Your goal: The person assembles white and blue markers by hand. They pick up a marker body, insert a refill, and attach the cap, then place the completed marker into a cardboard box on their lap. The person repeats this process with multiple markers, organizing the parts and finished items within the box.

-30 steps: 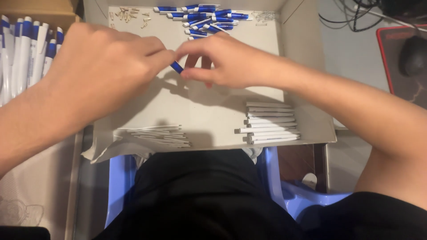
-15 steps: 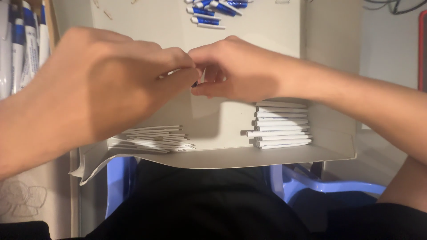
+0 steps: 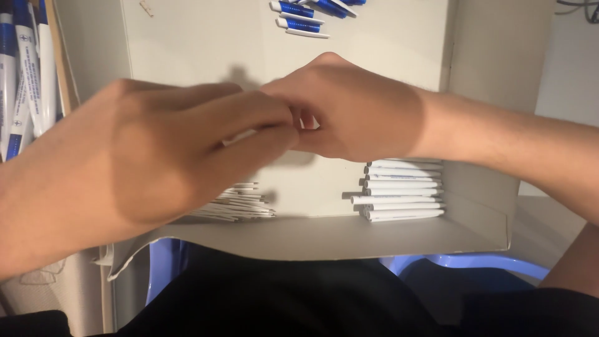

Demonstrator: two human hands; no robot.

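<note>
My left hand (image 3: 168,156) and right hand (image 3: 349,112) meet fingertip to fingertip mid-tray (image 3: 474,81), pinched on something small, hidden. White barrels (image 3: 402,190) stacked by near wall, thin refills (image 3: 240,203) left; bare floor between.

Head-worn view, steeply downward, close above hands (image 3: 274,131)

our left hand (image 3: 156,162) and right hand (image 3: 355,112) were bare, with no rings, watch or gloves. both forearms showed no sleeves, and we wore black clothing (image 3: 274,299) below.
</note>
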